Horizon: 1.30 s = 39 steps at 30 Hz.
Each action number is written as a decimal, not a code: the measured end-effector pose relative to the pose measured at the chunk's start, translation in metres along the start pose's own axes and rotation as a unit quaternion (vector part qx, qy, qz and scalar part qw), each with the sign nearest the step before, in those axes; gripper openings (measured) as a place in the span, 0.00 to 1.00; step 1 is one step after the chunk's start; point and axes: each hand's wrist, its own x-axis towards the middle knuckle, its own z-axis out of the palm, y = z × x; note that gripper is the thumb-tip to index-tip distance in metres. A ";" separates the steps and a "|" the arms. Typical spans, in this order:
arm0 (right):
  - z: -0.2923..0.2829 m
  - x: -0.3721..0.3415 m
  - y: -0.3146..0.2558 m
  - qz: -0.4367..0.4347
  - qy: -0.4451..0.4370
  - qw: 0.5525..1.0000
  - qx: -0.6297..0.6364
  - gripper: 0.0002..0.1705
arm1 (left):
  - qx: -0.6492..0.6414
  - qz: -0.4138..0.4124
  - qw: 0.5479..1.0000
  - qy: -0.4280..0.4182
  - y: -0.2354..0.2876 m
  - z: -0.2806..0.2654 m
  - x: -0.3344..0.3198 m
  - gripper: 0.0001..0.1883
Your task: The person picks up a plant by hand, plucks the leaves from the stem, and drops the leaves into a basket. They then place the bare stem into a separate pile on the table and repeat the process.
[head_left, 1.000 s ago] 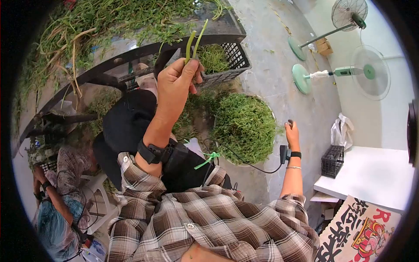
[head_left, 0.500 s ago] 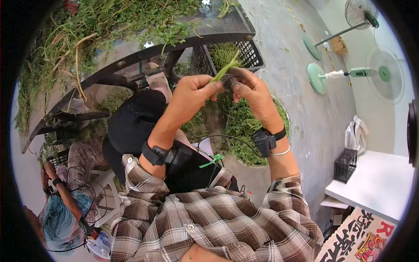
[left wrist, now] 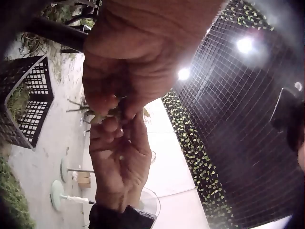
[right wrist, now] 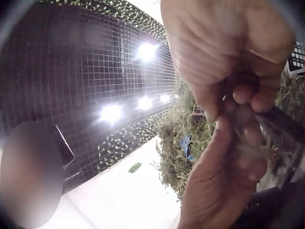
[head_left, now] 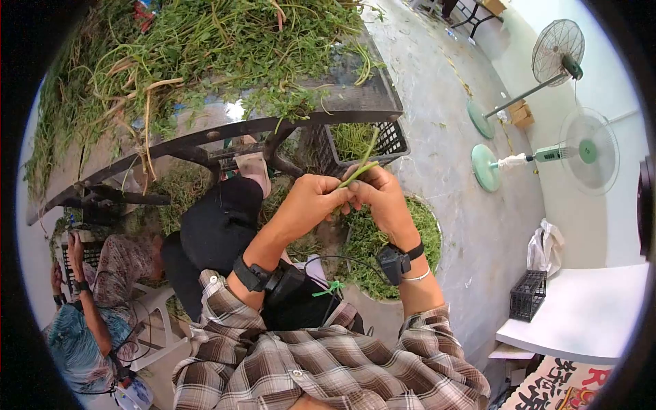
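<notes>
In the head view, my left hand and right hand meet in front of me, fingertips together. Between thumb and fingers each hand pinches a few green vegetable stems, whose ends poke up past the knuckles. From the left wrist view, my left hand is above and my right hand below, their curled fingers covering most of the stems. The right wrist view has my right hand over my left hand, fingertips overlapping.
A table heaped with leafy greens stands ahead. By its corner is a black crate of stems; a round heap of greens lies on the right. Farther right are two fans and a white table. Another person sits left.
My right hand has come up from the right side to meet the left hand at the stems. The left hand has lowered, and the stems now lie between both hands.
</notes>
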 end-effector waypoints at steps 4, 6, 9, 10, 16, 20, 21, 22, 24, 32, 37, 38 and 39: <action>-0.008 0.000 0.007 -0.004 0.007 1.000 -0.026 0.10 | -0.051 0.009 0.998 -0.028 -0.010 -0.004 0.001 0.12; -0.009 -0.002 0.009 -0.008 0.017 0.999 -0.040 0.09 | -0.033 0.011 0.999 -0.035 -0.009 -0.005 0.000 0.11; -0.009 -0.005 0.008 -0.013 0.039 0.999 -0.031 0.09 | -0.059 0.002 0.998 -0.025 -0.016 -0.006 0.003 0.11; -0.012 -0.005 0.011 -0.012 0.050 0.999 -0.015 0.09 | -0.060 0.004 0.998 -0.023 -0.015 -0.005 0.004 0.11; -0.018 -0.007 0.007 -0.051 0.102 0.991 0.071 0.09 | -0.105 0.012 0.994 0.013 -0.017 -0.009 0.005 0.11; -0.025 -0.008 0.005 -0.084 0.156 0.978 0.106 0.08 | -0.073 0.009 0.997 0.022 -0.013 -0.009 0.004 0.12; -0.023 -0.009 0.003 -0.060 0.143 0.986 0.062 0.09 | -0.047 0.005 0.999 0.018 -0.012 -0.009 0.003 0.12; -0.021 -0.011 0.001 -0.036 0.130 0.991 0.017 0.10 | -0.047 0.006 0.999 0.019 -0.013 -0.008 0.003 0.12; -0.009 -0.016 -0.001 -0.028 0.108 0.994 -0.006 0.11 | -0.015 0.008 1.000 -0.022 -0.016 -0.005 0.003 0.13; -0.006 -0.021 0.008 0.015 0.045 0.995 -0.082 0.10 | 0.076 -0.026 0.995 -0.058 -0.016 -0.003 0.001 0.12; -0.031 -0.021 0.032 0.045 0.137 0.989 0.009 0.09 | 0.039 -0.012 0.997 0.066 -0.004 -0.003 -0.001 0.15; -0.044 -0.019 0.043 0.046 0.137 0.990 0.007 0.09 | 0.037 -0.011 0.997 0.066 -0.005 -0.003 -0.001 0.15; -0.058 -0.016 0.055 0.051 0.156 0.986 -0.019 0.08 | 0.043 -0.011 0.997 0.060 -0.007 -0.003 0.000 0.15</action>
